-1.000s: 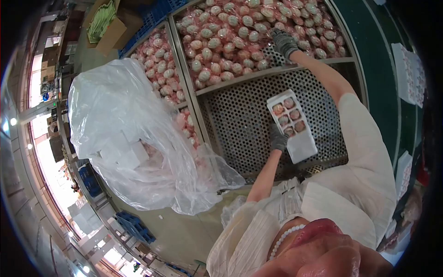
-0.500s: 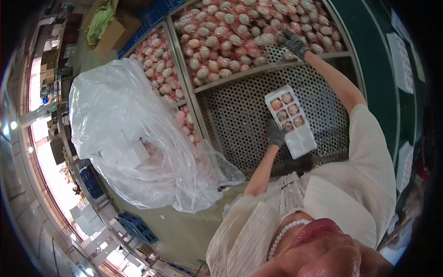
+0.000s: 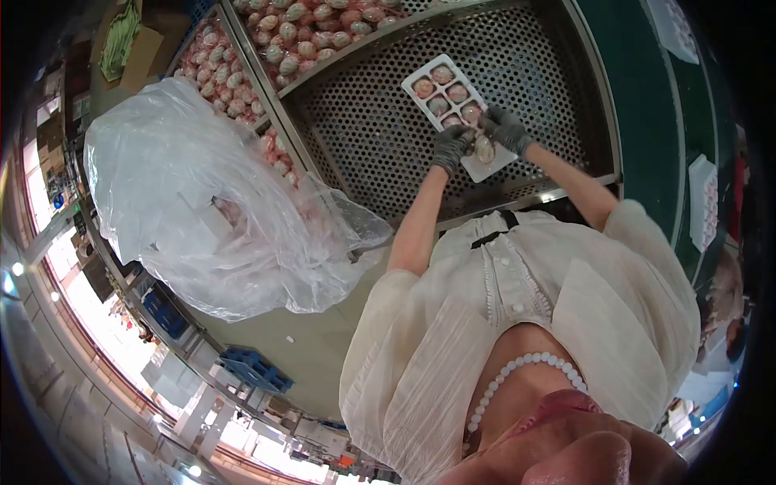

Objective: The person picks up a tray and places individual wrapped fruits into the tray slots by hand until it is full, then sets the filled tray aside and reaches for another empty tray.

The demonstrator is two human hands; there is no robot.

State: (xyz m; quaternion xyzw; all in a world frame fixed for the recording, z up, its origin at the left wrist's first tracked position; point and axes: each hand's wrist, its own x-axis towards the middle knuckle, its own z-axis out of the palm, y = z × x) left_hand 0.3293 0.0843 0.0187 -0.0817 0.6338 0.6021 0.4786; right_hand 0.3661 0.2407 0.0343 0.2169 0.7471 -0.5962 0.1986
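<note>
A white compartment tray holding several wrapped eggs lies tilted on the perforated metal surface. Both my hands, in dark grey gloves, are at its near half. My left hand is closed at the tray's left edge, its fingertips against a wrapped egg. From the right, my right hand curls over the tray with its fingers at this same egg. The egg hangs between the hands above the near cells. Gloves partly hide the cells beneath.
A metal-framed bin of red-tinted wrapped eggs stands beyond the perforated surface. Large clear plastic sheeting covers the left side. A green conveyor runs along the right, carrying filled white trays.
My right hand has come back from the egg pile to the tray. My left hand has moved from the tray's side to the egg over it. The view has shifted.
</note>
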